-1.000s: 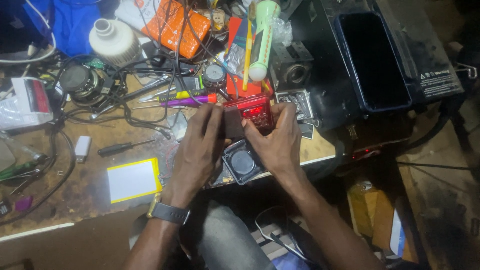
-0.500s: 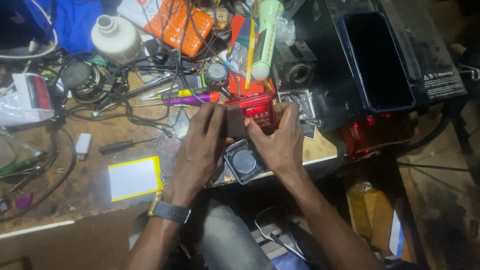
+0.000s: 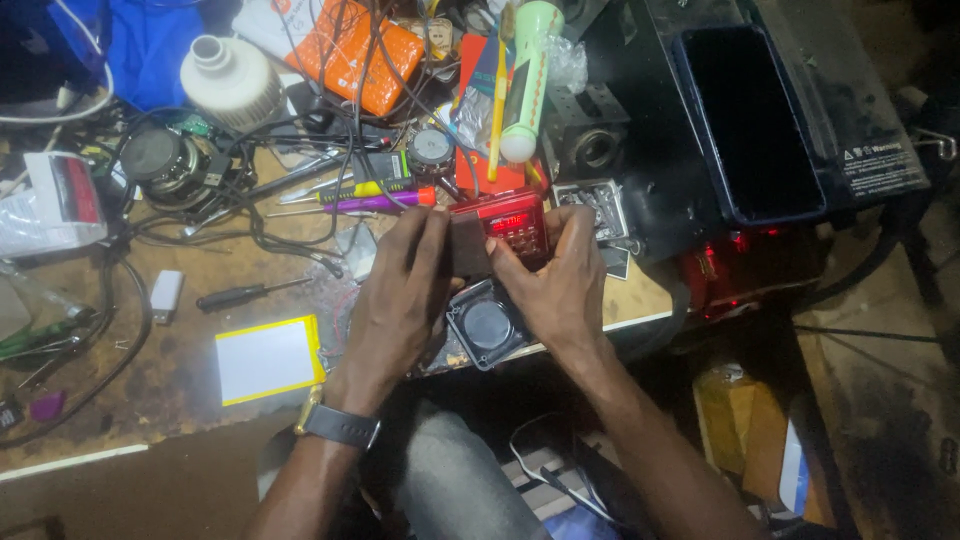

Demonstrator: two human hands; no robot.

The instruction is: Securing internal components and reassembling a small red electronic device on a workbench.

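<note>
A small red radio (image 3: 510, 222) with a lit display and a keypad is held in both hands above the workbench edge. My left hand (image 3: 398, 295) grips its dark left side, with a black watch on that wrist. My right hand (image 3: 555, 280) holds the right side, thumb across the front. Just below the hands lies a square black speaker part (image 3: 485, 325) with a round cone.
A cluttered wooden bench (image 3: 180, 370) carries a yellow-edged white pad (image 3: 268, 358), screwdrivers (image 3: 375, 195), tangled cables, a loose speaker (image 3: 160, 160), a white bottle (image 3: 228, 75) and a green-white torch (image 3: 528, 75). A black machine with a dark phone (image 3: 750, 120) on top stands at the right.
Both hands stay on the radio; they and the radio have barely shifted, and the view has moved only slightly.
</note>
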